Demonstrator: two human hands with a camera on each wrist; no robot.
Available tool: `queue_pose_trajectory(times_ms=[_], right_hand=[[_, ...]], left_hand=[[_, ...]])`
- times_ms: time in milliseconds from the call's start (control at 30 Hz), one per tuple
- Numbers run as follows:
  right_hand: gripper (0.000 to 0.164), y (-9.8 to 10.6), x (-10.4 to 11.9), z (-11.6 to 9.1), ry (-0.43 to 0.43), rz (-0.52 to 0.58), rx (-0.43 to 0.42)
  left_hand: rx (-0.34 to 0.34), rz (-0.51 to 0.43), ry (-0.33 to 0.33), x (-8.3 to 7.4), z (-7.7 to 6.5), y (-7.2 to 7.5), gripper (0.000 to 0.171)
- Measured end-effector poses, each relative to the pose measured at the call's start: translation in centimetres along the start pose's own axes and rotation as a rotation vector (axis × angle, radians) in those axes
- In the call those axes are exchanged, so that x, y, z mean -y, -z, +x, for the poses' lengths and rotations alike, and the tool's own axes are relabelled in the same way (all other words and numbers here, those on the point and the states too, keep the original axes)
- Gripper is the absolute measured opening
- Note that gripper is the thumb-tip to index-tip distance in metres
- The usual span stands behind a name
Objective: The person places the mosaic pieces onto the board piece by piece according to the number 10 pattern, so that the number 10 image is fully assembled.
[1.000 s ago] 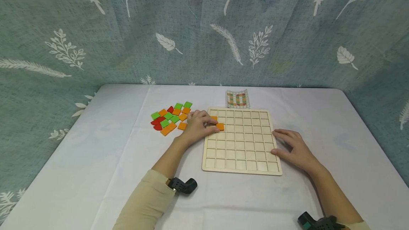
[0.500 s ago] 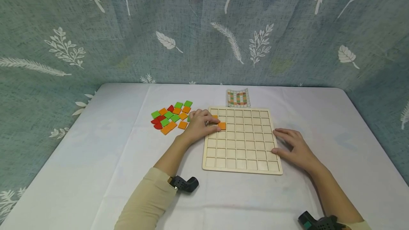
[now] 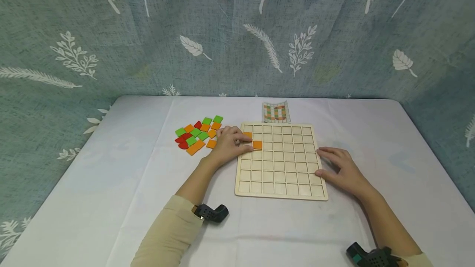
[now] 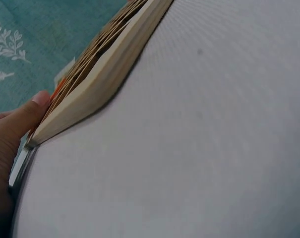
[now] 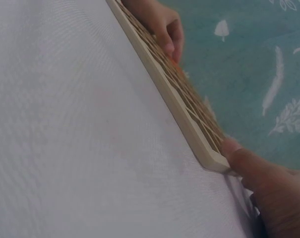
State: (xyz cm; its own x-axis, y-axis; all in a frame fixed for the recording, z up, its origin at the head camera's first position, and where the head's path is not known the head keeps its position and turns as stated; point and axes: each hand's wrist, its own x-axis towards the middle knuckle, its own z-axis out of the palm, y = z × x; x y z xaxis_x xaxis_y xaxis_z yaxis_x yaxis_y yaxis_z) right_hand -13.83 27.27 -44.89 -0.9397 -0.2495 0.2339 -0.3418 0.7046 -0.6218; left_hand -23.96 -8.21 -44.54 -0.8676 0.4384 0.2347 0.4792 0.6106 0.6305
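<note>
A pale wooden grid board [image 3: 280, 168] lies flat on the white cloth. Two orange square tiles sit in its upper left: one tile [image 3: 248, 134] in the edge column, partly behind fingers, and another tile [image 3: 257, 145] one cell further in and nearer to me. My left hand [image 3: 227, 145] reaches over the board's left edge, thumb and index apart, their tips beside these tiles; nothing shows pinched between them. At the board's right edge rests my right hand [image 3: 341, 170], thumb and fingertips touching the rim. The right wrist view shows that thumb [image 5: 234, 148] at the board's corner.
Left of the board lies a loose group of several green tiles [image 3: 195, 132], orange tiles [image 3: 195, 147] and red rounded pieces [image 3: 183, 145]. A small printed pattern card [image 3: 276, 112] lies behind the board. A patterned cloth backdrop [image 3: 230, 52] rises beyond the table.
My left thumb and index have drawn slightly left, uncovering more of the inner orange tile. My right hand keeps its place at the board's edge.
</note>
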Motion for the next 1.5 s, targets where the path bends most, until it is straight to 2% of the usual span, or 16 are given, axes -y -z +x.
queue_pose_trajectory(times_ms=[133, 400, 600, 867, 1100, 1267, 1500], right_hand=[[0.062, 0.0, 0.1, 0.1, -0.001, -0.003, 0.002], [0.062, 0.2, 0.3, 0.1, -0.009, 0.003, 0.01], [0.061, 0.1, 0.4, 0.0, -0.001, 0.009, 0.007], [0.061, 0.0, 0.3, 0.0, -0.001, 0.012, 0.006], [0.061, -0.1, 0.4, 0.1, -0.006, 0.002, 0.001], [0.061, -0.1, 0.2, 0.1, 0.001, -0.001, -0.003], [0.061, 0.0, 0.1, 0.0, 0.012, -0.006, -0.004]], left_hand=[[-0.015, -0.001, 0.026, 0.4, -0.5, 0.6, 0.03], [-0.056, 0.019, -0.002, 1.3, -1.7, 1.7, 0.027], [-0.077, 0.054, 0.009, 1.7, -3.0, 3.0, 0.027], [-0.122, 0.095, 0.044, 3.5, -5.2, 5.5, 0.027], [-0.159, 0.117, 0.08, 5.3, -6.7, 7.2, 0.029], [-0.187, 0.141, 0.127, 6.0, -7.3, 7.8, 0.031], [-0.2, 0.156, 0.162, 6.1, -7.4, 7.9, 0.035]])
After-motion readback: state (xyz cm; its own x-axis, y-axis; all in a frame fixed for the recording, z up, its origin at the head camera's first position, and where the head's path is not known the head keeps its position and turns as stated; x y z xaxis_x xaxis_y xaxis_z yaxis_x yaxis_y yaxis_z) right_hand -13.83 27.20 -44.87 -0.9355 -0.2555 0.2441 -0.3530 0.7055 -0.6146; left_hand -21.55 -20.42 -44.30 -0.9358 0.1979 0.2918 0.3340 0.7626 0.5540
